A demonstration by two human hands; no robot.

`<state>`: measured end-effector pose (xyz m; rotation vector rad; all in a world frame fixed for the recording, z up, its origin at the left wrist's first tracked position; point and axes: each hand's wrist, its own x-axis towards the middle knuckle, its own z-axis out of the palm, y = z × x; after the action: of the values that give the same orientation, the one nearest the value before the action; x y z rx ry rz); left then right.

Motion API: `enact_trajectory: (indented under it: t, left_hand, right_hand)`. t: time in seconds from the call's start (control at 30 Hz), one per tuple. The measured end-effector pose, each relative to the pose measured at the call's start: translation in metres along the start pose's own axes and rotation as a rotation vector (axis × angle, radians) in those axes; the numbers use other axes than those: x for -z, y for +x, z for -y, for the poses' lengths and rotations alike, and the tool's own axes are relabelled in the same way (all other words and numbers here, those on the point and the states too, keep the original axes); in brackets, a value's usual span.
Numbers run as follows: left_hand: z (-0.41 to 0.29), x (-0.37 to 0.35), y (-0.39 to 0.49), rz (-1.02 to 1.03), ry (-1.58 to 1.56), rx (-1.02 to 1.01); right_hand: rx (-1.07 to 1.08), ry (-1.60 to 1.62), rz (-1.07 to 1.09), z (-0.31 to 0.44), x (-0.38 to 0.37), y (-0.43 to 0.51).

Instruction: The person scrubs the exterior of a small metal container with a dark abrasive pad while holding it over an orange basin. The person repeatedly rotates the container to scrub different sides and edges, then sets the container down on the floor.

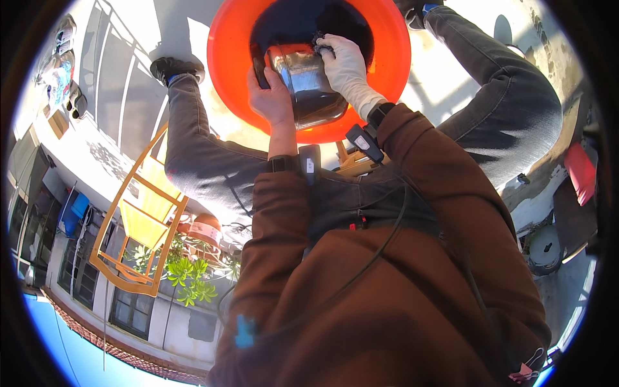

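A large orange-red basin [227, 63] holds dark liquid [295, 24] in front of me. Over it, a shiny metal pot [309, 87] is tipped on its side. My left hand [272, 96], bare, grips the pot's black handle [259, 67] at the left. On my right hand [346, 70] is a whitish glove. Its fingers pinch a dark wire scouring pad [320, 42] at the pot's upper right edge. Part of the pot's side is hidden behind that hand.
My legs [488, 111] spread around the basin. A wooden chair [145, 213] with yellow slats stands left, near terracotta pots [205, 230] and a green plant [186, 275]. Wrist-worn devices [309, 164] and a cable [387, 242] run along my arms and body.
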<state>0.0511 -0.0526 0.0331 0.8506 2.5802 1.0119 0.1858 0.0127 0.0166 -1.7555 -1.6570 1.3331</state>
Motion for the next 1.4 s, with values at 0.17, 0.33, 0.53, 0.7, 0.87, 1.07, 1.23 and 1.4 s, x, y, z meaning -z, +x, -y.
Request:
enact_trajectory:
  t: [0.17, 0.33, 0.53, 0.7, 0.87, 1.07, 1.23, 1.4]
  left_hand:
    - [-0.002, -0.002, 0.001, 0.060, -0.039, 0.091]
    - [-0.005, -0.001, 0.003, 0.030, -0.018, 0.011]
    - [-0.001, -0.001, 0.001, 0.061, 0.011, 0.055]
    - [-0.005, 0.002, 0.001, 0.078, -0.001, 0.016]
    - [-0.002, 0.000, 0.003, 0.064, 0.034, -0.025]
    - [-0.001, 0.002, 0.001, 0.092, -0.034, 0.015]
    - [0.000, 0.002, 0.003, 0.057, -0.025, -0.043]
    - [0.003, 0.001, -0.001, 0.069, -0.032, -0.006]
  right_hand:
    - [0.110, -0.026, 0.028, 0.008, -0.006, -0.009]
    - [-0.172, -0.241, 0.140, 0.013, 0.001, 0.046]
    - [0.069, -0.119, 0.082, 0.009, 0.001, -0.009]
    - [-0.256, -0.282, 0.199, -0.002, -0.012, 0.064]
    - [0.108, -0.131, 0.129, -0.006, -0.003, 0.022]
    - [-0.003, -0.212, 0.226, -0.013, -0.020, 0.053]
    - [-0.135, -0.280, 0.431, -0.006, -0.023, 0.080]
    - [0.160, -0.035, 0.201, 0.008, -0.014, 0.035]
